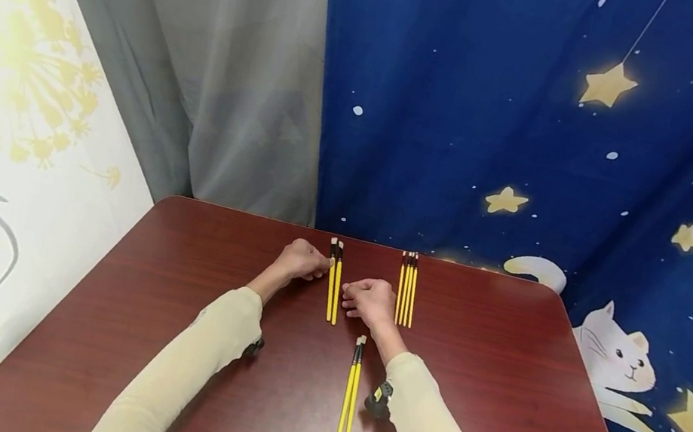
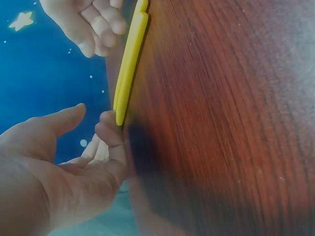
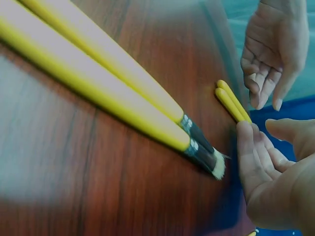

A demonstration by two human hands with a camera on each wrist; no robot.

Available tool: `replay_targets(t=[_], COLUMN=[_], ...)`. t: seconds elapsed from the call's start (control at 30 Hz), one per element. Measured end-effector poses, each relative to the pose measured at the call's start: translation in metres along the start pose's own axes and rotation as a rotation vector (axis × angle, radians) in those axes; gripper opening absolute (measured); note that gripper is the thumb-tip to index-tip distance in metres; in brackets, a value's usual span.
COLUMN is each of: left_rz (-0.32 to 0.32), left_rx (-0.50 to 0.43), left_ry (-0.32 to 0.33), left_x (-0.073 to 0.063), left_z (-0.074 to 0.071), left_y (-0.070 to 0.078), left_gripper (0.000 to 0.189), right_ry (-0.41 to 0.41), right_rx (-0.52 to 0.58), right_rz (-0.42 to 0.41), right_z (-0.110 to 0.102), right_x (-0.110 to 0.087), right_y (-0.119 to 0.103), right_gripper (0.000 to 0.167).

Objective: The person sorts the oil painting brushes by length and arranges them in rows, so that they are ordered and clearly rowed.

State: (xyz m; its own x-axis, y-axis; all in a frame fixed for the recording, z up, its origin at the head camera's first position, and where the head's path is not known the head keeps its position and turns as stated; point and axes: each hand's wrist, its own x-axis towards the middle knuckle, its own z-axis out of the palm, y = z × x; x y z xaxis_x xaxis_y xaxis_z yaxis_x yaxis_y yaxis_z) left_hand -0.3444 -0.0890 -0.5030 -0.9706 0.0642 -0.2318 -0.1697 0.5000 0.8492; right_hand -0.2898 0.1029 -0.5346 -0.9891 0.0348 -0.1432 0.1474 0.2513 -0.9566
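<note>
A pair of paintbrushes [image 1: 333, 292] with yellow handles, black ferrules and pale bristles lies side by side near the table's back edge. At their left is my left hand [image 1: 305, 260], fingertips right at the upper handles, thumb held apart from the fingers in the left wrist view. Just right of the pair is my right hand [image 1: 371, 300], its fingers loosely bent with nothing between them and the thumb. A group of several paintbrushes [image 1: 406, 291] lies beyond the right hand. Nearer the front, two more paintbrushes [image 1: 349, 404] lie with bristle ends together and handle ends slightly apart.
The dark red wooden table [image 1: 156, 368] ends at a rounded back edge. Behind it hang a grey curtain [image 1: 259, 79] and a blue star-patterned curtain [image 1: 447, 110]. A white patterned panel [image 1: 26, 116] stands at the left. Small black devices sit at both wrists.
</note>
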Motion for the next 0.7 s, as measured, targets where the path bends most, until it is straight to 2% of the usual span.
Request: replay_targets(t=[0.17, 0.33, 0.47, 0.7], left_rz=[-0.048, -0.056, -0.072, -0.04], left_rx=[0.121, 0.256, 0.289, 0.366], left_ry=[-0.008, 0.034, 0.055, 0.047], left_x=[0.007, 0.015, 0.017, 0.011], left_z=[0.001, 0.005, 0.006, 0.011], left_y=[0.0, -0.003, -0.004, 0.0], left_gripper=[0.03, 0.034, 0.036, 0.035], right_ry=[0.041, 0.047, 0.039, 0.045], right_rx=[-0.146, -0.218, -0.318, -0.457], right_rz=[0.038, 0.085, 0.091, 0.087], right_z=[0.011, 0.014, 0.017, 0.02], right_x=[0.007, 0.014, 0.017, 0.016], right_y=[0.0, -0.002, -0.007, -0.008], right_gripper=[0.014, 0.027, 0.032, 0.03])
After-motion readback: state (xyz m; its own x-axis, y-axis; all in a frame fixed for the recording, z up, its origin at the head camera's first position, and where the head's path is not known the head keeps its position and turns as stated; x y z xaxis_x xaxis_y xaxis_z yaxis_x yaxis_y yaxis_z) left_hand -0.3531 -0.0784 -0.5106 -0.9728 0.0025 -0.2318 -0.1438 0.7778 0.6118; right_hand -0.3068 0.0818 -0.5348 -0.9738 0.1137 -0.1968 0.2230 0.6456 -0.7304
